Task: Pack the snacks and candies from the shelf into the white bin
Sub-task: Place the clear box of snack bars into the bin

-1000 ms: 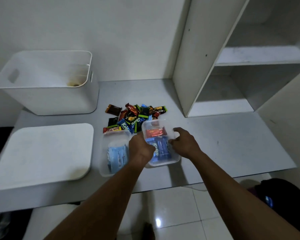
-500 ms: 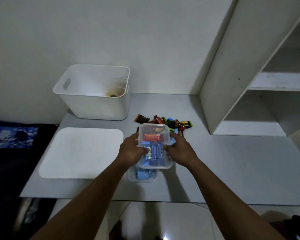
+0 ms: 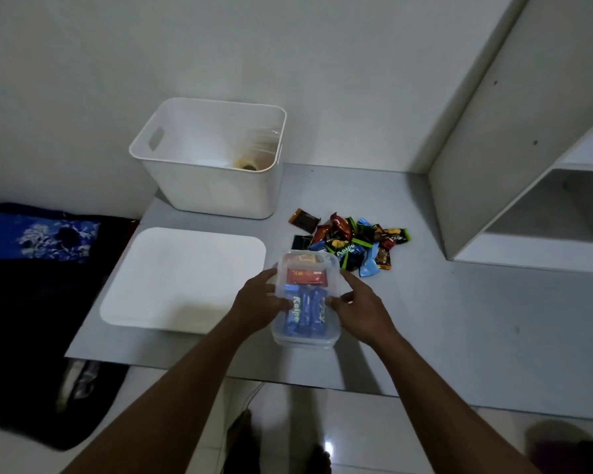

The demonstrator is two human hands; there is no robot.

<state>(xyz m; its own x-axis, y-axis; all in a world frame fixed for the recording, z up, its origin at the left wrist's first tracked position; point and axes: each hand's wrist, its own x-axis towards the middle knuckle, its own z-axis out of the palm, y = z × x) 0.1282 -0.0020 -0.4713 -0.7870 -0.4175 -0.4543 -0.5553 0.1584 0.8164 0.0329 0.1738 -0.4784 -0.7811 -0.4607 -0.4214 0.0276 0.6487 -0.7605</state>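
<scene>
We hold the clear snack box (image 3: pixel 305 299) low over the counter (image 3: pixel 459 319), left hand (image 3: pixel 261 302) and right hand (image 3: pixel 358 307) closed on its sides. Next, we judge, comes carrying it up and left into the white bin (image 3: pixel 213 186), passing beside the loose candies (image 3: pixel 353 242).

The white bin (image 3: pixel 216 186) stands open-topped at the table's (image 3: pixel 459 319) far left corner, its mouth unobstructed from above. Between it and the near edge lies the flat white lid (image 3: pixel 182 278); the candy pile (image 3: pixel 353 242) crowds mid-table. The shelf unit (image 3: pixel 514 148) walls off the far right, with bare tabletop before it.
</scene>
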